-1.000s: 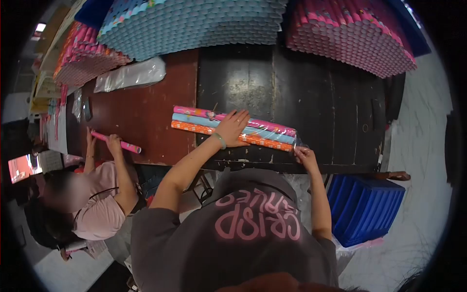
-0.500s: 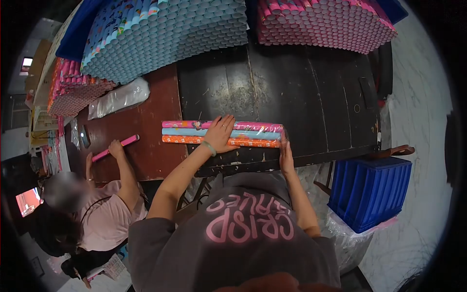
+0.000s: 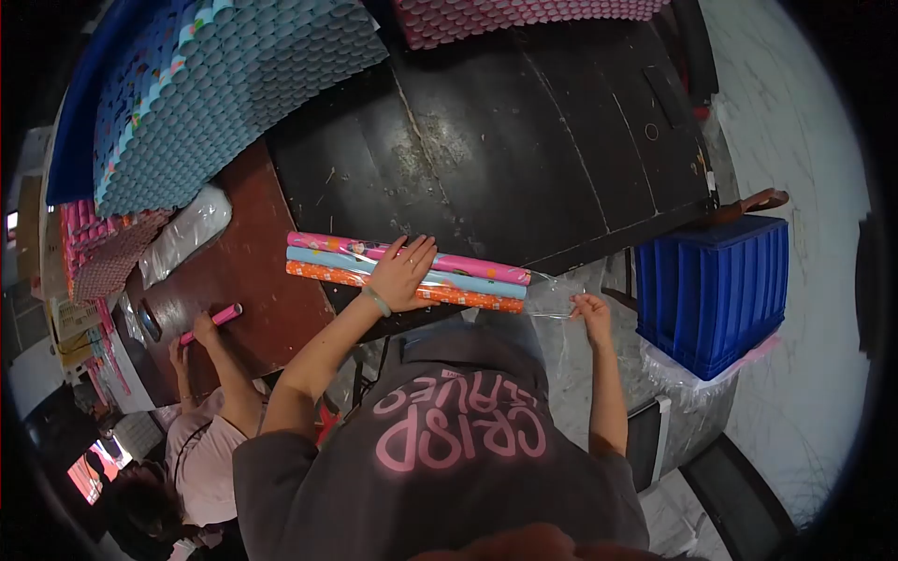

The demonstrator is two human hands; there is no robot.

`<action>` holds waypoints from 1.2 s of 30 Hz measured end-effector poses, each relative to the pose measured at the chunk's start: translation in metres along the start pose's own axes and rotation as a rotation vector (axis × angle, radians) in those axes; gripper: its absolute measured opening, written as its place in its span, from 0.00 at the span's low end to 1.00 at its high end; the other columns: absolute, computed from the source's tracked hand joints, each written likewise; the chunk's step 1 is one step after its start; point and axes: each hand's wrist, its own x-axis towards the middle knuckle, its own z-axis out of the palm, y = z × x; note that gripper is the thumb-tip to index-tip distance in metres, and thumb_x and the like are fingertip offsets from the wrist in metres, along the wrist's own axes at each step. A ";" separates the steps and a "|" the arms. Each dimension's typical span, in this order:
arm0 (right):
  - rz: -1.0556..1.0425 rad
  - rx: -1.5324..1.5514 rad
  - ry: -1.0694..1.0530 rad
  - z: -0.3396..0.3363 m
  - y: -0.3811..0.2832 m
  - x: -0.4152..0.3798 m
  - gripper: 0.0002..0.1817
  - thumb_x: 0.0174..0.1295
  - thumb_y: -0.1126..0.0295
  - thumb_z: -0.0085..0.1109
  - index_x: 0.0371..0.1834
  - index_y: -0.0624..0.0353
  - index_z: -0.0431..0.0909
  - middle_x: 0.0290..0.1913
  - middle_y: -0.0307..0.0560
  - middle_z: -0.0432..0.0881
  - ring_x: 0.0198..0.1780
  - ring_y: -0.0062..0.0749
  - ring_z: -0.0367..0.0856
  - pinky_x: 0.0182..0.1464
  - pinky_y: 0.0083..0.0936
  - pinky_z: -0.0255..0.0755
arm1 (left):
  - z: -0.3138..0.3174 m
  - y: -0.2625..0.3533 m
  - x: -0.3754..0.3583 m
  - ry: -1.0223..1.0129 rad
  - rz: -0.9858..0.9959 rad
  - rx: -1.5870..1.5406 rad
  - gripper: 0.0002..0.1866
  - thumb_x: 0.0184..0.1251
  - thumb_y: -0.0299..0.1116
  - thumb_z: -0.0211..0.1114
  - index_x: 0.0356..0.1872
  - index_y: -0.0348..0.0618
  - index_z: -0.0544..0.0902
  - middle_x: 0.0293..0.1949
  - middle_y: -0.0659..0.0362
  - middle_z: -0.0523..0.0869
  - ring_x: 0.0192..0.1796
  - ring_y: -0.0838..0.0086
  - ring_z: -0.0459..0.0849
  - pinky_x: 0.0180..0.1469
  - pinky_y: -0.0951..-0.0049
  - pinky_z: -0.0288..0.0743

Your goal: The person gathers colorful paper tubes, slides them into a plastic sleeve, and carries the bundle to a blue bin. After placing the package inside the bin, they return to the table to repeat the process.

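Three paper rolls lie side by side at the table's near edge: a pink roll (image 3: pixel 468 267), a light blue roll (image 3: pixel 468 284) and an orange roll (image 3: pixel 318 273). My left hand (image 3: pixel 402 274) rests flat across their middle, fingers spread. A clear plastic sleeve (image 3: pixel 552 297) sticks out past their right ends. My right hand (image 3: pixel 592 313) pinches the sleeve's open end, just off the table edge.
The black table (image 3: pixel 524 159) joins a brown table (image 3: pixel 243 280). Big stacks of light blue rolls (image 3: pixel 215 84) and pink rolls (image 3: pixel 505 9) stand at the back. A blue crate (image 3: pixel 716 290) sits right. A person at left holds a pink roll (image 3: pixel 213 322).
My right hand has moved out past the roll ends, drawing the plastic sleeve with it. The view has swung, so the rolls now lie slanted. The other person's roll has shifted lower.
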 end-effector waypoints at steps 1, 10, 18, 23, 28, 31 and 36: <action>0.033 -0.032 0.016 -0.004 -0.005 -0.003 0.09 0.61 0.69 0.56 0.32 0.64 0.79 0.26 0.40 0.81 0.25 0.16 0.73 0.30 0.15 0.67 | 0.002 0.003 0.001 0.015 0.018 0.000 0.49 0.47 0.66 0.58 0.60 0.32 0.64 0.63 0.48 0.65 0.67 0.61 0.61 0.68 0.58 0.49; 0.163 -0.661 -0.330 -0.034 -0.067 0.045 0.23 0.55 0.58 0.64 0.45 0.66 0.78 0.39 0.48 0.82 0.43 0.28 0.79 0.50 0.25 0.70 | 0.008 0.021 0.011 -0.025 0.056 -0.016 0.48 0.47 0.65 0.58 0.62 0.34 0.63 0.64 0.49 0.63 0.68 0.61 0.58 0.68 0.55 0.48; 0.334 -0.684 -1.344 0.053 -0.035 0.073 0.16 0.57 0.62 0.62 0.43 0.61 0.80 0.31 0.40 0.81 0.31 0.19 0.75 0.34 0.20 0.68 | 0.006 0.024 0.009 -0.021 0.093 -0.049 0.48 0.46 0.63 0.61 0.61 0.34 0.63 0.65 0.50 0.63 0.69 0.62 0.57 0.69 0.56 0.47; 0.416 -0.589 -1.039 0.051 -0.049 0.026 0.10 0.59 0.63 0.60 0.38 0.57 0.82 0.21 0.31 0.74 0.18 0.13 0.64 0.20 0.16 0.56 | -0.004 0.052 -0.025 0.268 -0.082 -0.222 0.39 0.46 0.52 0.69 0.57 0.38 0.68 0.57 0.51 0.71 0.61 0.59 0.68 0.63 0.59 0.58; 0.289 -0.574 -0.953 0.021 -0.038 -0.033 0.10 0.60 0.63 0.59 0.39 0.56 0.83 0.24 0.31 0.77 0.23 0.13 0.67 0.24 0.16 0.61 | 0.099 0.118 -0.107 0.043 -0.736 -1.658 0.19 0.66 0.42 0.57 0.51 0.40 0.74 0.49 0.58 0.79 0.55 0.66 0.76 0.57 0.62 0.68; 0.124 -0.582 -0.917 0.003 -0.030 -0.079 0.11 0.59 0.63 0.59 0.38 0.57 0.82 0.27 0.35 0.79 0.27 0.18 0.72 0.29 0.19 0.66 | 0.092 0.154 -0.063 0.355 -0.552 -2.626 0.25 0.66 0.50 0.53 0.55 0.42 0.71 0.53 0.55 0.77 0.58 0.65 0.73 0.62 0.59 0.64; -0.016 -0.684 -0.731 -0.069 -0.021 -0.212 0.14 0.59 0.61 0.56 0.40 0.59 0.81 0.36 0.50 0.82 0.38 0.35 0.81 0.42 0.28 0.71 | 0.134 0.164 0.007 0.600 -0.265 -2.689 0.22 0.66 0.41 0.54 0.57 0.41 0.69 0.55 0.54 0.76 0.59 0.60 0.72 0.65 0.54 0.59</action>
